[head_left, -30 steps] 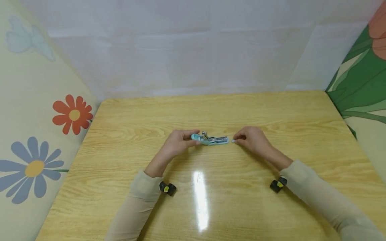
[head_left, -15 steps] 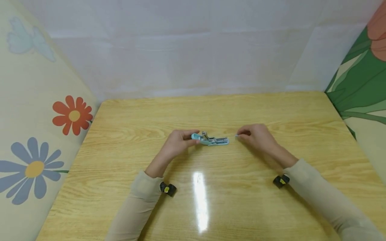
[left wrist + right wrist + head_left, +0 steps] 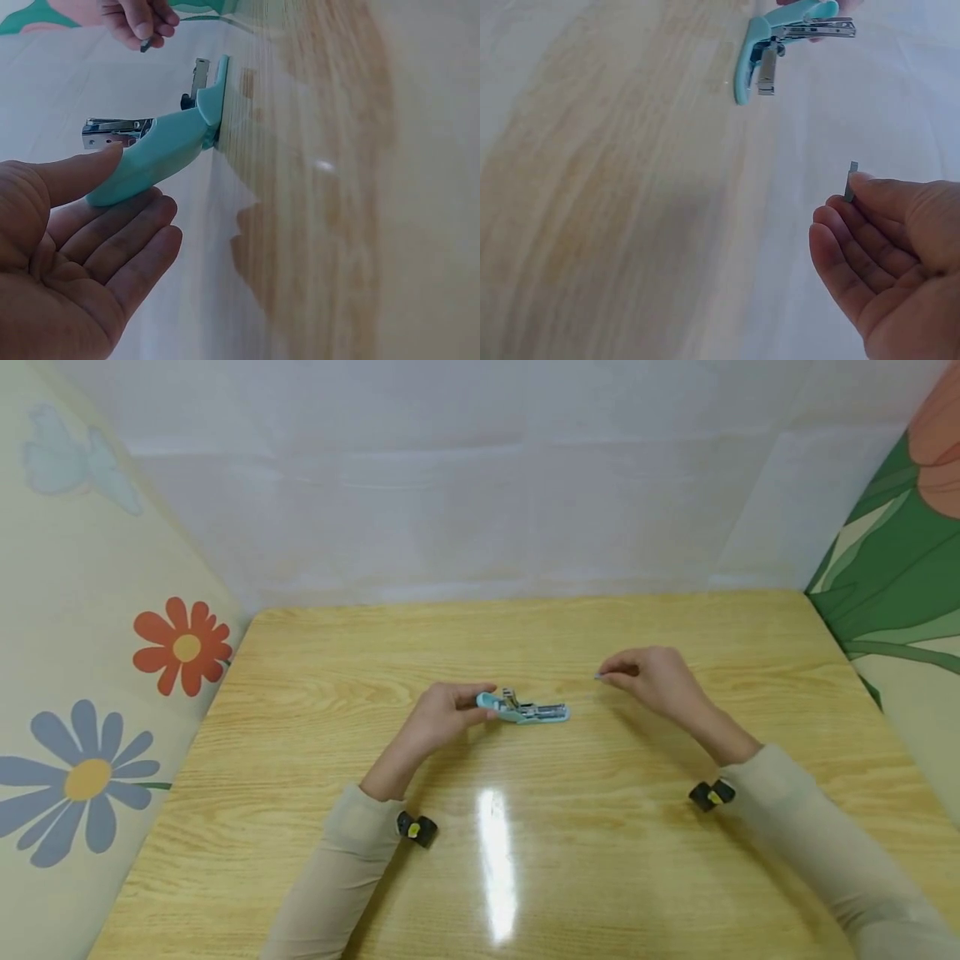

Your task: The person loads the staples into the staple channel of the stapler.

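A light teal stapler (image 3: pixel 525 713) lies swung wide apart on the table, its metal magazine and inner parts exposed. My left hand (image 3: pixel 442 714) pinches its raised left end between thumb and fingers; the left wrist view shows the thumb on the teal cover (image 3: pixel 161 154) and the fingers under it. Off to the right and farther back, my right hand (image 3: pixel 656 681) is held above the table. Between its thumb and index finger is a small grey strip of staples (image 3: pixel 851 182), one end sticking out past the fingertips. A gap separates the strip from the stapler.
The wood-grain table (image 3: pixel 360 652) backs onto a white sheet (image 3: pixel 450 510). Painted panels with flowers (image 3: pixel 186 647) and leaves (image 3: pixel 892 560) stand at both sides. Small black wrist cameras (image 3: pixel 417 829) sit by both cuffs.
My right hand has drawn away from the stapler's right end, moving right and farther back with the strip of staples. The left hand and the stapler stay in place.
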Demonstrator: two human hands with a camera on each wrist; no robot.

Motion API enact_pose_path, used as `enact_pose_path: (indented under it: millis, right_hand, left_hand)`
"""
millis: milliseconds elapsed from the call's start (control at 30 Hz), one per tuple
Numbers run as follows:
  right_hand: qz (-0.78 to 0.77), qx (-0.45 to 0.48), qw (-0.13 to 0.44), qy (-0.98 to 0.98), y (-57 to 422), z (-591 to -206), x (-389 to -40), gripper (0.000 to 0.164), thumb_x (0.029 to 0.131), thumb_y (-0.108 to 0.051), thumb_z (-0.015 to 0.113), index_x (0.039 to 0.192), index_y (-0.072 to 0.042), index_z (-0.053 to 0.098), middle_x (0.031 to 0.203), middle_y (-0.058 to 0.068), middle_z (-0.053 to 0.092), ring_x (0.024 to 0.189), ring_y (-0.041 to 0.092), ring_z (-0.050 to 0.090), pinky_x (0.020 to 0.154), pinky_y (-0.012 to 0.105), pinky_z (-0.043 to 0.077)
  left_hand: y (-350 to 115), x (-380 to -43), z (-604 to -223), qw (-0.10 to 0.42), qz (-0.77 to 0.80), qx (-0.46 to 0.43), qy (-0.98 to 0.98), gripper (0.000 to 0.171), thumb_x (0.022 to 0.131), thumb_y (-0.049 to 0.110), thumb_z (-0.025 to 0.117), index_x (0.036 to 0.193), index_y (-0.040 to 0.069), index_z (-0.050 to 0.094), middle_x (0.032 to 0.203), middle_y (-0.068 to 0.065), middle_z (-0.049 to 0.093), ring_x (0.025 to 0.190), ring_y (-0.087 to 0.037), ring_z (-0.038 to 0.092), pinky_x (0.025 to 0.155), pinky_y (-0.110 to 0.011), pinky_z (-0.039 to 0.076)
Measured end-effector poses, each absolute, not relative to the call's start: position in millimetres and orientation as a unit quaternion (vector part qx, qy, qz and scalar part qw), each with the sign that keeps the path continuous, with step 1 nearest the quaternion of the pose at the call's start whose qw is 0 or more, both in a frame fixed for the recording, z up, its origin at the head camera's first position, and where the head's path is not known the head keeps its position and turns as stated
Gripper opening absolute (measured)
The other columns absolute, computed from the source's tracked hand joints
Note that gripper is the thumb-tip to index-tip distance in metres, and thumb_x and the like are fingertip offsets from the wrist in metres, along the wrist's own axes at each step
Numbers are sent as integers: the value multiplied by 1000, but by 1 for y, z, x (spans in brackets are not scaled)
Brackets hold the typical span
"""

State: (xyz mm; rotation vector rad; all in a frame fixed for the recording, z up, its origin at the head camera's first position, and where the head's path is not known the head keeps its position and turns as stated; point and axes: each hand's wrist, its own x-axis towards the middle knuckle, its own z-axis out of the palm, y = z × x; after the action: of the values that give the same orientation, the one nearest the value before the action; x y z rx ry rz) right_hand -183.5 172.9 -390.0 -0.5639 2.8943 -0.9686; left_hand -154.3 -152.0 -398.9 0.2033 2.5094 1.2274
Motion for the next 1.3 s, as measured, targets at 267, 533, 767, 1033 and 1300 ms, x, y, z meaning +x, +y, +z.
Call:
enact_pose_path:
  millis: [267,533,767,1033,1300]
  right_hand:
    - [-311,-186,3,932,171,-375,-185,17,96,-18,71,107,-8,79,105,11,79,93,26,75,82,44,60]
    - [-314,-182,20,932,160,-374,-186,16,97,-17,70,107,-8,79,105,12,79,94,26,74,83,43,59]
    - [-306,-194,23,932,147,-373,-185,16,96,-17,71,107,-8,79,104,10,79,93,24,75,82,42,60]
    - [-312,-208,24,927,137,-370,-188,17,97,-18,71,108,-10,79,105,9,79,92,22,75,82,40,60]
    - [-318,-229,21,920,123,-368,-189,17,96,-19,71,107,-8,79,103,9,79,90,22,75,81,39,61]
  left_hand:
    - [-154,-154,-397,182,439,76,877,47,98,25,69,144,19,59,138,-9,66,126,-25,64,96,-41,57]
    - [-155,-154,-400,180,447,79,873,47,99,23,68,144,17,58,137,-10,66,125,-25,65,93,-39,58]
    - [-156,-156,-403,164,445,85,876,46,98,21,69,143,17,60,134,-10,69,122,-24,66,92,-37,59]
    - [-153,-155,-401,161,441,88,878,46,98,22,69,143,17,60,135,-9,68,122,-25,66,92,-37,59]
    - [-154,-154,-403,154,436,93,882,45,98,21,69,142,17,60,134,-10,68,122,-25,66,92,-37,59]
